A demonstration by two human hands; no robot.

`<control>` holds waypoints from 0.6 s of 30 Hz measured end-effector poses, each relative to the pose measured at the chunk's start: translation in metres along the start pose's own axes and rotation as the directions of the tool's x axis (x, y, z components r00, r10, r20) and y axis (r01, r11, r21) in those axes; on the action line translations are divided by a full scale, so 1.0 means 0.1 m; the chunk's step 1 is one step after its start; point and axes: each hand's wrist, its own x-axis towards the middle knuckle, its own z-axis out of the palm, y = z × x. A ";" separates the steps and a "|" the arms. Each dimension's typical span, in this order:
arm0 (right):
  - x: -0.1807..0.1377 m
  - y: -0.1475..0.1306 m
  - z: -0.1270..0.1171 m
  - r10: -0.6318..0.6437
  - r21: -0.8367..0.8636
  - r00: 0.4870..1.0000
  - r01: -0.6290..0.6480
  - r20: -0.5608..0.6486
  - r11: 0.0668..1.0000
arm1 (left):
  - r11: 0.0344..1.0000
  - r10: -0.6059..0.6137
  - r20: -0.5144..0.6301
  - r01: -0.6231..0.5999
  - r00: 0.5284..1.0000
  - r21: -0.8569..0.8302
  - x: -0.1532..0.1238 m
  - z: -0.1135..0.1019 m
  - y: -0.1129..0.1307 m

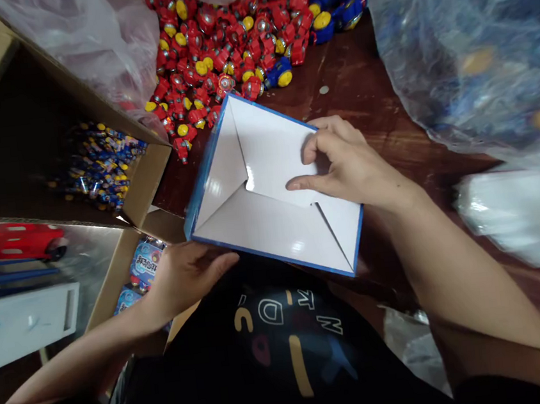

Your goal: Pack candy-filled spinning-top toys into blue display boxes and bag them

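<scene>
Blue-edged box [268, 180], white flaps [273, 227] overlapping

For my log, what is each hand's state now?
Left hand: partly open, at the rectangular, blue-edged white cardboard box.
Right hand: partly open, touching its flap.

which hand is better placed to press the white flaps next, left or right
Probably the right: the right hand is over the white flaps, while the left hand is at the near left corner of the box.

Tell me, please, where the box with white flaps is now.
In the head view, the box is near the centre, between the left hand and the right hand, just below the red toys.
</scene>
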 end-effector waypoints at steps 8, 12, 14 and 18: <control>-0.15 -0.05 0.01 0.035 0.051 0.989 -0.028 -0.144 0.998 | 0.682 -0.279 -0.077 0.141 0.957 -0.717 0.26 0.53 -0.41; -0.22 -0.18 0.08 0.113 0.121 0.978 -0.092 -0.176 0.988 | 0.622 -0.225 -0.122 0.046 0.967 -0.782 0.44 0.62 -0.42; -0.26 -0.21 0.14 0.177 0.100 0.958 -0.158 -0.225 0.982 | 0.628 -0.179 -0.138 0.005 0.974 -0.778 0.48 0.67 -0.41; -0.36 -0.16 0.25 0.246 0.035 0.884 -0.253 -0.399 0.967 | 0.648 -0.130 -0.103 0.006 0.986 -0.762 0.48 0.73 -0.36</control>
